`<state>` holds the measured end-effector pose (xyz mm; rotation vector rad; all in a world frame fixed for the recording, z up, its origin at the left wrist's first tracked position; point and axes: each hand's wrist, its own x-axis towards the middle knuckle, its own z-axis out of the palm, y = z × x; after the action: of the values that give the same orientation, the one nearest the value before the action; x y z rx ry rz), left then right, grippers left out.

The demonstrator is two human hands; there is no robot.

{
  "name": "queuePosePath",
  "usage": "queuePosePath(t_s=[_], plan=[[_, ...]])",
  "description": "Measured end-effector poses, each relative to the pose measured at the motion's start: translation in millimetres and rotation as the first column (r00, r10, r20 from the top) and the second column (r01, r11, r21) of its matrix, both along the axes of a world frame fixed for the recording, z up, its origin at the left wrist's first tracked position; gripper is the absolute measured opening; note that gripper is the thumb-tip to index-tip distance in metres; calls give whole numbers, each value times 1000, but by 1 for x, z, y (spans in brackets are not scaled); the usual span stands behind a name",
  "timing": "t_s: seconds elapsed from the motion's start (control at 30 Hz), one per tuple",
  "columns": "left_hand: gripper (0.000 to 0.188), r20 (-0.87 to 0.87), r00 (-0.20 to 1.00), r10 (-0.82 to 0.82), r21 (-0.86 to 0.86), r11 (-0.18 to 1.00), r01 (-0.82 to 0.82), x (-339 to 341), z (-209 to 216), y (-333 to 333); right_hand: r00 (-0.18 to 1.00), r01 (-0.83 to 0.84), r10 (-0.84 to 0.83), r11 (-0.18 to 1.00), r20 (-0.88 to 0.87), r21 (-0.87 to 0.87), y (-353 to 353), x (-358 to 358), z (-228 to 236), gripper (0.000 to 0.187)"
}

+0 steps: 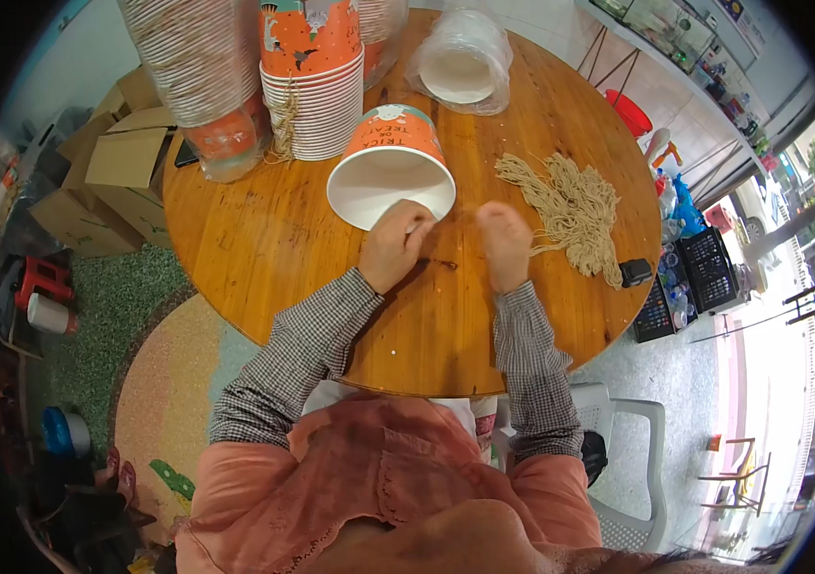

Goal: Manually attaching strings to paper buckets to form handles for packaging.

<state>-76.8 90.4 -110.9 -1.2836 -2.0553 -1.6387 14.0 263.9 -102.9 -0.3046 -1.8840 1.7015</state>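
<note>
Fingers of the left hand curled in at the near rim of a paper tub; whether rim or strand is pinched cannot be told. Fingers of the right hand blurred, held up just right of the left; their spread cannot be made out, nor whether cord is held. Tub laid on its side on the wooden table, mouth turned toward the wearer, presumably so that rim and inside can be reached without lifting. Loose cord bundle spread to the right, apparently kept there for the right hand; its nearer ends lie close by. Nested stack of tubs stood beyond, probably to save room. Tub's mouth lies just past the left fingers, overlapped by them in view; right fingers set apart from it.
</note>
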Motion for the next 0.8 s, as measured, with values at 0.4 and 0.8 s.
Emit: queuePosePath(t_s=[0.4,0.8], plan=[[43,-192,976,107,-66,990,-121,-16,-11,-4,927,-340,181,776,-328,-531,-52,-38,8,9],[31,448,861,-239,250,959,136,-7,7,-11,967,-76,69,997,-244,-17,-65,-23,11,7]])
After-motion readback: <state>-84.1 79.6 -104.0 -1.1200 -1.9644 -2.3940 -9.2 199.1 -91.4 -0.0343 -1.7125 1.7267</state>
